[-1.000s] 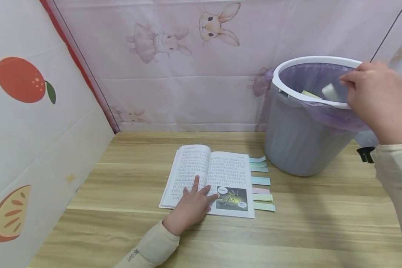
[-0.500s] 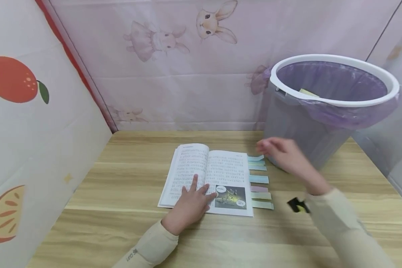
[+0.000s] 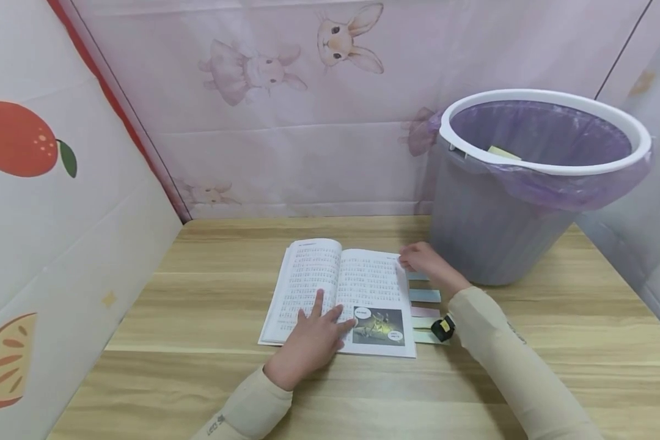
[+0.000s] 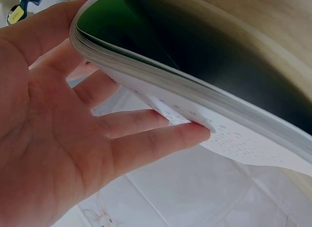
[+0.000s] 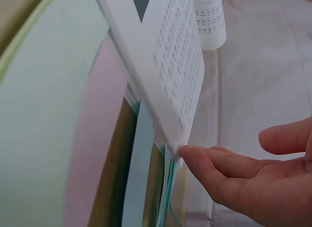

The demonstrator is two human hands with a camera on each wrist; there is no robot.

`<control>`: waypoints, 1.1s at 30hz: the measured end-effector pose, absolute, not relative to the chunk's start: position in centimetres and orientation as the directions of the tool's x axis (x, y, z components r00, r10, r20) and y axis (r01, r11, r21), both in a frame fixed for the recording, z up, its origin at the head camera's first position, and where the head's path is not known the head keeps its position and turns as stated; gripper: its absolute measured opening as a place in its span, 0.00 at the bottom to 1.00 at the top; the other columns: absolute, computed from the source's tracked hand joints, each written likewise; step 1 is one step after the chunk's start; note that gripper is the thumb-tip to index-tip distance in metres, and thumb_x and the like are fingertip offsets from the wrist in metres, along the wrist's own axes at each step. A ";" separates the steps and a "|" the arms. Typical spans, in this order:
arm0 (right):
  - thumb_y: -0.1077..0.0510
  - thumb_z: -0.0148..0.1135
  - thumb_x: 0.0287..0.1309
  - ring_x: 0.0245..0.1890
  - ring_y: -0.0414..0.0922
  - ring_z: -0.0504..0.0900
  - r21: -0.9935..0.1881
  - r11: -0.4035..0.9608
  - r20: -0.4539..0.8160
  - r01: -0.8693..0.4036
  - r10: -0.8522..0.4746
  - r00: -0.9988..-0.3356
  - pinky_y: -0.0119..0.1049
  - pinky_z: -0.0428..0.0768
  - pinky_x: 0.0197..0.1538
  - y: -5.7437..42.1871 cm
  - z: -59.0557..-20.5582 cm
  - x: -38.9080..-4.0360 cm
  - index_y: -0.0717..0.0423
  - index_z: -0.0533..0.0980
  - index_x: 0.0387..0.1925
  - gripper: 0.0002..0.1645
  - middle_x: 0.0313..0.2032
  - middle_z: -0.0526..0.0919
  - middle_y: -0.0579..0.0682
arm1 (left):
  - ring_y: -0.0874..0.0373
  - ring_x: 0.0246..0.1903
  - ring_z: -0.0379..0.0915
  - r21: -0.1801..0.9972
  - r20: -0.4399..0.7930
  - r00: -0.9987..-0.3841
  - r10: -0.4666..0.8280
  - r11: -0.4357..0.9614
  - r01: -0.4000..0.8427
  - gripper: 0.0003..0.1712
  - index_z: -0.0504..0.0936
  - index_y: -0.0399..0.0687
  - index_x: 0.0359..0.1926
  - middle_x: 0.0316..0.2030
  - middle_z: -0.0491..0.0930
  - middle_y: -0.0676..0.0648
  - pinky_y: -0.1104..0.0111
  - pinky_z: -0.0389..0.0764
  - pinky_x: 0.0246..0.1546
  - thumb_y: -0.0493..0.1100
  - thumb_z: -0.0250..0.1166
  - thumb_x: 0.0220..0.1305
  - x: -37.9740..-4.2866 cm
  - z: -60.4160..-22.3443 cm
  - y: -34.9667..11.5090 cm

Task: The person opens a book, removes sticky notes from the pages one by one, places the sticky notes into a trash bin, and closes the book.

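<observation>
An open book lies on the table, with printed text on both pages and a dark picture at the lower right. Several pastel paper tabs stick out of its right edge. My left hand rests with spread fingers across the lower middle of the pages; the left wrist view shows them straight against the paper. At the book's upper right corner is my right hand, covering the topmost tabs in the head view. In the right wrist view its fingertips touch the page corner, and the thumb stands apart.
A grey bin with a white rim and purple liner stands just behind and right of the book. A yellow paper strip shows inside it. Printed cloth walls border the wooden table at the back and left.
My right hand has come from over the bin's rim down and left to the book's upper right corner. A white piece near its fingers is gone from view. My left hand stays put.
</observation>
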State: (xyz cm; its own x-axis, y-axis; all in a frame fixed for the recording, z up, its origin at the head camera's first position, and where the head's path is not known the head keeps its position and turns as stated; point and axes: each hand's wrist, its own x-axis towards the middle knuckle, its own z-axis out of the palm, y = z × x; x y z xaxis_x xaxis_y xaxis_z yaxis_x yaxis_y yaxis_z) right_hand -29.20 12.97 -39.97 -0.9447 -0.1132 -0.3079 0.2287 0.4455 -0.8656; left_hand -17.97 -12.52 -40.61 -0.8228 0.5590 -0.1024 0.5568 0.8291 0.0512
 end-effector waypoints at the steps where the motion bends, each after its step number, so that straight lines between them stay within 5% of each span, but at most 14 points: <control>1: 0.62 0.44 0.68 0.60 0.63 0.69 -0.866 0.444 -0.308 0.229 -0.114 -0.945 0.52 0.68 0.63 13.0 -40.0 -29.3 0.79 0.60 0.63 0.28 0.60 0.68 0.72 | 0.30 0.68 0.50 0.053 -0.101 -0.823 0.559 0.829 0.556 0.22 0.79 0.60 0.59 0.64 0.71 0.44 0.35 0.69 0.51 0.48 0.64 0.63 -18.0 -40.6 -12.5; 7: 0.59 0.42 0.71 0.57 0.62 0.71 -0.892 0.391 -0.294 0.228 -0.116 -0.949 0.51 0.70 0.62 13.6 -40.4 -29.4 0.82 0.59 0.61 0.29 0.60 0.66 0.73 | 0.31 0.68 0.50 0.050 -0.102 -0.825 0.556 0.831 0.554 0.22 0.79 0.60 0.59 0.64 0.71 0.44 0.35 0.69 0.51 0.48 0.65 0.63 -17.9 -40.7 -12.5; 14: 0.60 0.45 0.70 0.50 0.55 0.74 -0.903 0.338 -0.303 0.265 -0.066 -0.951 0.46 0.72 0.60 13.9 -40.9 -29.7 0.76 0.71 0.43 0.18 0.48 0.74 0.65 | 0.31 0.68 0.49 0.064 -0.108 -0.828 0.551 0.835 0.547 0.22 0.79 0.60 0.59 0.64 0.71 0.44 0.35 0.69 0.51 0.47 0.65 0.63 -17.9 -40.6 -12.5; 18: 0.62 0.41 0.71 0.63 0.60 0.68 -0.921 0.273 -0.312 0.277 -0.094 -0.945 0.48 0.66 0.65 14.1 -40.8 -29.5 0.80 0.61 0.62 0.26 0.63 0.65 0.71 | 0.30 0.68 0.49 0.060 -0.105 -0.827 0.553 0.833 0.549 0.22 0.79 0.60 0.59 0.64 0.70 0.44 0.35 0.69 0.51 0.48 0.65 0.63 -17.9 -40.6 -12.5; 23: 0.63 0.37 0.72 0.65 0.63 0.64 -0.940 0.186 -0.306 0.284 -0.099 -0.947 0.50 0.65 0.66 14.1 -40.6 -29.2 0.79 0.49 0.67 0.30 0.66 0.59 0.73 | 0.31 0.68 0.49 0.054 -0.103 -0.827 0.553 0.833 0.551 0.22 0.79 0.60 0.59 0.64 0.70 0.44 0.35 0.69 0.51 0.48 0.64 0.63 -17.9 -40.5 -12.5; 27: 0.62 0.40 0.72 0.64 0.63 0.65 -0.941 0.208 -0.288 0.267 -0.079 -0.954 0.50 0.65 0.66 14.0 -40.3 -28.9 0.77 0.51 0.68 0.30 0.65 0.60 0.71 | 0.31 0.68 0.50 0.049 -0.103 -0.827 0.553 0.833 0.551 0.22 0.79 0.60 0.59 0.64 0.71 0.44 0.35 0.69 0.51 0.48 0.65 0.63 -17.9 -40.6 -12.5; 33: 0.56 0.50 0.70 0.55 0.57 0.75 -0.876 0.412 -0.311 0.252 -0.080 -0.947 0.50 0.71 0.61 13.8 -39.9 -27.9 0.71 0.63 0.64 0.29 0.59 0.72 0.66 | 0.31 0.68 0.50 0.039 -0.098 -0.826 0.556 0.831 0.555 0.22 0.79 0.60 0.59 0.63 0.71 0.44 0.36 0.70 0.51 0.48 0.65 0.63 -17.9 -40.7 -12.5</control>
